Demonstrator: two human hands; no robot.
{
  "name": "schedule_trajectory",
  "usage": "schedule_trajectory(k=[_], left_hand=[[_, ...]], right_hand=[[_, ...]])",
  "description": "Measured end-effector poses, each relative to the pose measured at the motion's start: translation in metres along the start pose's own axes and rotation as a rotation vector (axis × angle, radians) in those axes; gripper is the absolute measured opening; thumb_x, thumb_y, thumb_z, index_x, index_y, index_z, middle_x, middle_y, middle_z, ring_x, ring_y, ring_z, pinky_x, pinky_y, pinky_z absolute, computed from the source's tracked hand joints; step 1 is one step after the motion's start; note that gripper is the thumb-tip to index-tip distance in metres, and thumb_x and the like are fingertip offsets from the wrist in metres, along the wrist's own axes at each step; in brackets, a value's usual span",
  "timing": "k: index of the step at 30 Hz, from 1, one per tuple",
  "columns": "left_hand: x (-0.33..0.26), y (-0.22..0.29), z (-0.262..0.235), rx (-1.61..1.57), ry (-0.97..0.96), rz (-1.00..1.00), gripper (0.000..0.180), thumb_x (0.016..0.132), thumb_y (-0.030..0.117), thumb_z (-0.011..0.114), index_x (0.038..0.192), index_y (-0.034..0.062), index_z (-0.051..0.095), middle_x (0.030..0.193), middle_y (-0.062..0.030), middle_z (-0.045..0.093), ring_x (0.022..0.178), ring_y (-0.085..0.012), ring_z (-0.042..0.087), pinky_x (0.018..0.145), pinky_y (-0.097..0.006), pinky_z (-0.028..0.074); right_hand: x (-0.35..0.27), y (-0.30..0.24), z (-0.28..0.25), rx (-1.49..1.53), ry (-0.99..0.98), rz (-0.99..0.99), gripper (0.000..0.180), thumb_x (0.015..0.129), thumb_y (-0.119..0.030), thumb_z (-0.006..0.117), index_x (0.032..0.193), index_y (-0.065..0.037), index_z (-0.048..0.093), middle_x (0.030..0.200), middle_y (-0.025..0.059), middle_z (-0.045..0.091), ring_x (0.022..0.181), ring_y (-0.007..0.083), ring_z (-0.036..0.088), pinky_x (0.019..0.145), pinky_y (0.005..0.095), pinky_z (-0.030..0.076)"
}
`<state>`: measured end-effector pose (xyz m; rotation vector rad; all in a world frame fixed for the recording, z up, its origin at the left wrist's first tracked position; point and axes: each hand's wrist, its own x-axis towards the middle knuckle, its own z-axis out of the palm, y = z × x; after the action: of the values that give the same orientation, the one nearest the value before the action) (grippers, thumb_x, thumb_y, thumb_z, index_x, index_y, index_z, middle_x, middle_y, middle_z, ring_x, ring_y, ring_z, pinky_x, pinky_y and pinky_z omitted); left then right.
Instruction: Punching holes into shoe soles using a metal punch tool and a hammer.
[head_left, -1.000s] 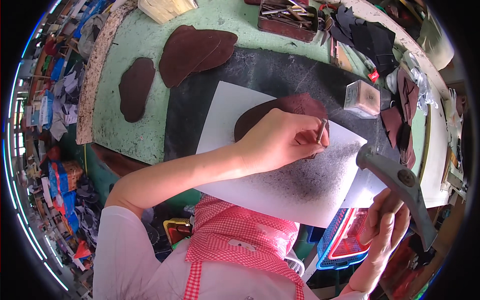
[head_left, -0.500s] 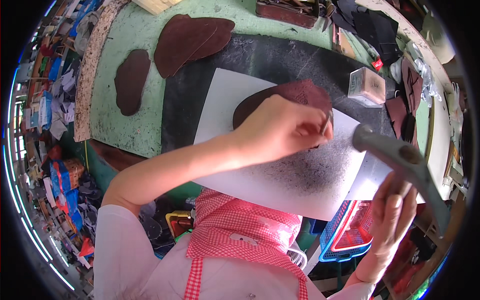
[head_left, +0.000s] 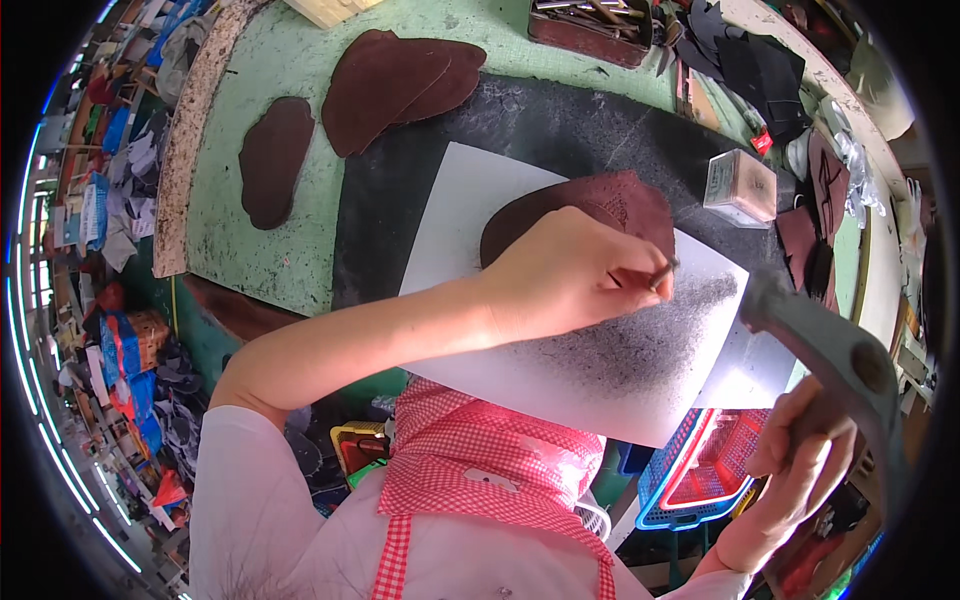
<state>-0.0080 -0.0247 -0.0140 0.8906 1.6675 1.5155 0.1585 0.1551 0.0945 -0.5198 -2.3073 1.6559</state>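
Pinching a thin punch (head_left: 662, 274) upright in your left hand (head_left: 570, 275), you steady it on the brown leather piece (head_left: 610, 203) atop white paper (head_left: 560, 340), while your right hand (head_left: 800, 455) grips the raised hammer (head_left: 835, 350) near right.

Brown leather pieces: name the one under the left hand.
The brown piece on the white sheet, beneath the left hand; the other pieces lie apart on the green tabletop.

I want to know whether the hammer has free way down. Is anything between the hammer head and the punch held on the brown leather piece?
Nothing visible does. The hammer in the right hand hangs beside the punch, which the left hand holds on the brown leather piece; only white sheet lies between.
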Motion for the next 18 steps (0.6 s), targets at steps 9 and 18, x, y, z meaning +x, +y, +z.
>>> schedule_trajectory(k=[9, 18], left_hand=[[0.002, 0.0, 0.001, -0.002, 0.073, -0.01, 0.013, 0.09, 0.01, 0.064, 0.1, 0.0015, 0.065, 0.092, -0.0062, 0.07, 0.086, -0.013, 0.07, 0.076, -0.024, 0.055], [0.006, 0.012, 0.001, -0.11, -0.035, -0.034, 0.013, 0.093, 0.006, 0.06, 0.103, -0.0018, 0.064, 0.094, -0.0079, 0.07, 0.091, -0.0116, 0.068, 0.083, -0.023, 0.054]], right_hand=[[0.002, 0.016, -0.004, -0.194, -0.143, 0.031, 0.052, 0.099, -0.041, 0.045, 0.127, 0.003, 0.042, 0.071, 0.001, 0.044, 0.055, 0.0028, 0.031, 0.049, 0.0181, 0.021], [0.0, 0.001, -0.05, 0.005, -0.353, -0.005, 0.059, 0.092, -0.053, 0.054, 0.1, 0.005, 0.046, 0.062, 0.0058, 0.049, 0.049, 0.0077, 0.043, 0.045, 0.0193, 0.038]])
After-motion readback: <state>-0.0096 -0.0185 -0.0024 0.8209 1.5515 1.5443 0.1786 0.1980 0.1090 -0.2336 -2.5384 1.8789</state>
